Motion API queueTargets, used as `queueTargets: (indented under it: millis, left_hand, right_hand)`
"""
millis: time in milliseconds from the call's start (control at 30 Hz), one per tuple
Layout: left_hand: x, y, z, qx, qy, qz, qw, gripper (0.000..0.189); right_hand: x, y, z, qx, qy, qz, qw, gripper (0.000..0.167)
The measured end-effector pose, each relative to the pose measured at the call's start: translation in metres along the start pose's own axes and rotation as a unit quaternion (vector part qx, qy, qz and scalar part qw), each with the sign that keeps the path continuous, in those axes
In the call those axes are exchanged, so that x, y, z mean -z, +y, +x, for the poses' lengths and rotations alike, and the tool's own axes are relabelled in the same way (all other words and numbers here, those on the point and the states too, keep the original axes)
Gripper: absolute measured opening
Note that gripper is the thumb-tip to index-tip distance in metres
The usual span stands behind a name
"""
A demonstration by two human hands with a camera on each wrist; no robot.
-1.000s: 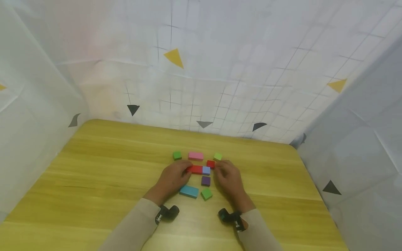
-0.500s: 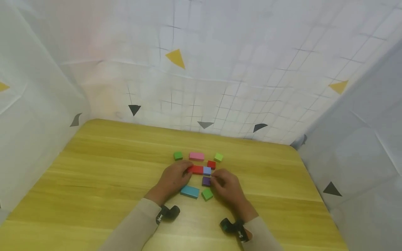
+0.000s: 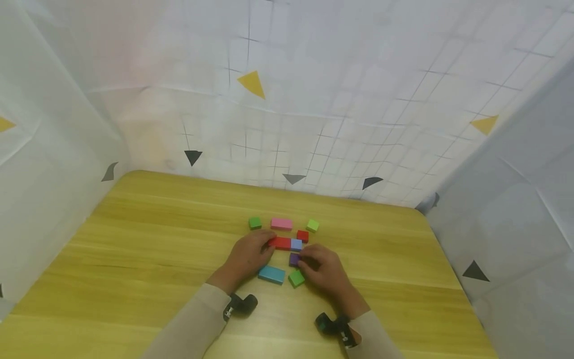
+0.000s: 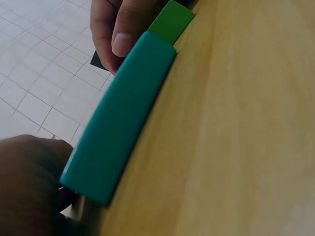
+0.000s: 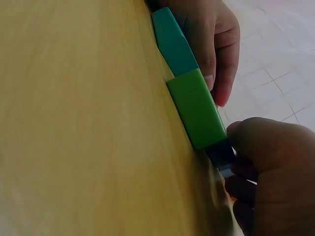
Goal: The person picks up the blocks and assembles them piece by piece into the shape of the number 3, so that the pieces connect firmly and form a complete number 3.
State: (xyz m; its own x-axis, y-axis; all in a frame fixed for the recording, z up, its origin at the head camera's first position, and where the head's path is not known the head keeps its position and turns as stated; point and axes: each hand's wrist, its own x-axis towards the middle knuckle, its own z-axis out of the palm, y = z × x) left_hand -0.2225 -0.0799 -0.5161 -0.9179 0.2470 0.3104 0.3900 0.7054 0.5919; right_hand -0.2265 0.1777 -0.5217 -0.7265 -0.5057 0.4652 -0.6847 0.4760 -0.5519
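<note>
Holding, left hand: with fingers clamped on the left end of the long red block, hiding that end in the head view.
Holding, right hand: with thumb and fingers clamped on the purple block, reaching in from the side of the counter's right edge.
Long red block: lying flat near the middle of the counter, lengthwise between left and right edges, well apart from both.
Light blue block: touching the long red block's right end, in line with it.
Purple block: just in front of the light blue block, on the side away from the far edge.
Small red block: just behind the light blue block, toward the far right corner.
Pink block: behind the long red block, nearer the far edge.
Dark green block: left of the pink block, toward the far left corner.
Lime block: right of the pink block, slightly turned.
Blue block: near the left hand, farther from the far edge than the purple block.
Bright green block: set askew between the blue block and the right hand.
</note>
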Motion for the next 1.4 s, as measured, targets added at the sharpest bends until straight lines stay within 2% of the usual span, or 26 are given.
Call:
queueTargets:
  millis: [300,533,800,967,1200,1400]
  left_hand:
    - [-0.001,-0.002,0.000,0.003,-0.011,0.006,0.9999,0.037]
    - [0.002,-0.001,0.001,-0.006,-0.002,-0.002,1.0000,0.034]
    - [0.000,-0.001,0.001,-0.003,-0.002,0.000,1.0000,0.034]
    - [-0.001,-0.002,0.001,-0.008,0.005,0.000,1.0000,0.034]
    - [-0.001,-0.002,0.001,-0.006,0.003,0.000,1.0000,0.033]
    - [-0.002,-0.003,0.002,0.002,-0.003,0.002,1.0000,0.034]
  right_hand:
    - [-0.001,0.003,-0.003,-0.013,-0.001,-0.030,0.9995,0.016]
    - [0.003,-0.001,-0.009,-0.002,-0.002,-0.042,0.9991,0.021]
    - [0.004,0.000,-0.012,-0.002,0.006,-0.035,0.9994,0.017]
    - [0.004,-0.001,-0.012,-0.004,0.015,-0.051,0.9986,0.015]
    - [0.005,-0.001,-0.012,0.023,0.030,-0.073,0.9966,0.014]
    - [0.004,0.000,-0.010,0.051,0.021,-0.068,0.9962,0.024]
